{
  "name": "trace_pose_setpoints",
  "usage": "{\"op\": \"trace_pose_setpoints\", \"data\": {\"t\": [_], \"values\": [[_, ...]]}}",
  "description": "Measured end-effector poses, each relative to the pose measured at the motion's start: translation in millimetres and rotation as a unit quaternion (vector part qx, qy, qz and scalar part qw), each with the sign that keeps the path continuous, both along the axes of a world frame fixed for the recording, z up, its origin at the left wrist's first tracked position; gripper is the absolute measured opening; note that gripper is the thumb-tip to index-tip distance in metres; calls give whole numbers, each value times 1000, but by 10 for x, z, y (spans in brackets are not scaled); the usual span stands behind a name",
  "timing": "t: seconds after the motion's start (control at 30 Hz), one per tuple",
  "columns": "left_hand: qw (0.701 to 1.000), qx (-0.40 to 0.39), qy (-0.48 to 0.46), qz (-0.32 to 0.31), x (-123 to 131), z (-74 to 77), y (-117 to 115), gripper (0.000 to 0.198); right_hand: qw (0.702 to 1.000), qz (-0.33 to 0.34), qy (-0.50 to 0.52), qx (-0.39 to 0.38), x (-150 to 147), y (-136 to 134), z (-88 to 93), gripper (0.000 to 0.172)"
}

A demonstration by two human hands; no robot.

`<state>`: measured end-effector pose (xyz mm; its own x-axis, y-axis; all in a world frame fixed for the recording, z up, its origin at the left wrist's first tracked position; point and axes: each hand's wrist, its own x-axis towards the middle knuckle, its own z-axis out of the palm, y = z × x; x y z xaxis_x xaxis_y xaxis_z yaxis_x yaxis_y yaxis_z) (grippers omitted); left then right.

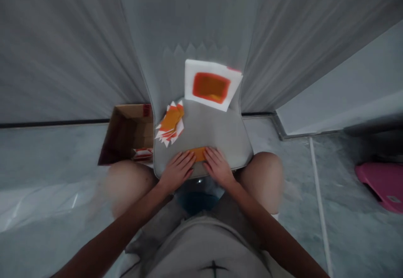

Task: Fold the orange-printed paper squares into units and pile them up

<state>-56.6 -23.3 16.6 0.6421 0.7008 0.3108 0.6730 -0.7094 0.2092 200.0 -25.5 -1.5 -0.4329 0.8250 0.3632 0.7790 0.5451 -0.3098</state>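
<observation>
Paper strip (200,155) — left hand (179,166), right hand (218,165) flat on its ends, pinch unclear

Fingers (186,159) cover both ends of the orange strip (200,154).

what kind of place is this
Probably an indoor room, perhaps at home, though I can't be sure: an orange piece is handled on a grey chair, grey curtain-like folds hang behind, and a cardboard box sits on the floor.
</observation>
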Motion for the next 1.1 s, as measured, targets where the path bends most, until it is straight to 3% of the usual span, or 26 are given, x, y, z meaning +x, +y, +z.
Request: {"op": "trace_pose_setpoints", "data": {"t": [0.1, 0.37, 0.53, 0.7, 0.8, 0.9, 1.0, 1.1], "values": [[999, 6, -27, 34, 27, -24, -46, 49, 1000, 2, 5, -16, -24, -65, 18, 49], [992, 13, -100, 75, 97, -26, 14, 33, 1000, 27, 10, 13, 68, 40, 105, 30], [993, -18, -84, 76, 83, 155, 6, 27, 999, 43, 18, -7, 94, 84, 284, 26], [986, -129, -86, 63, 91, 437, -204, 32, 991, 98, -24, -88, 173, 143, 727, 35], [959, -246, -114, 87, 163, 601, -323, 33, 980, 126, -30, -153, 233, 210, 1012, 35], [908, -370, -146, 128, 264, 740, -333, 31, 951, 145, 14, -272, 308, 300, 1201, 31], [854, -468, -182, 137, 322, 818, -261, 34, 890, 104, 138, -422, 419, 374, 1250, 24], [809, -523, -228, 141, 308, 813, -206, 35, 829, 35, 271, -488, 515, 374, 1153, 28]]}}
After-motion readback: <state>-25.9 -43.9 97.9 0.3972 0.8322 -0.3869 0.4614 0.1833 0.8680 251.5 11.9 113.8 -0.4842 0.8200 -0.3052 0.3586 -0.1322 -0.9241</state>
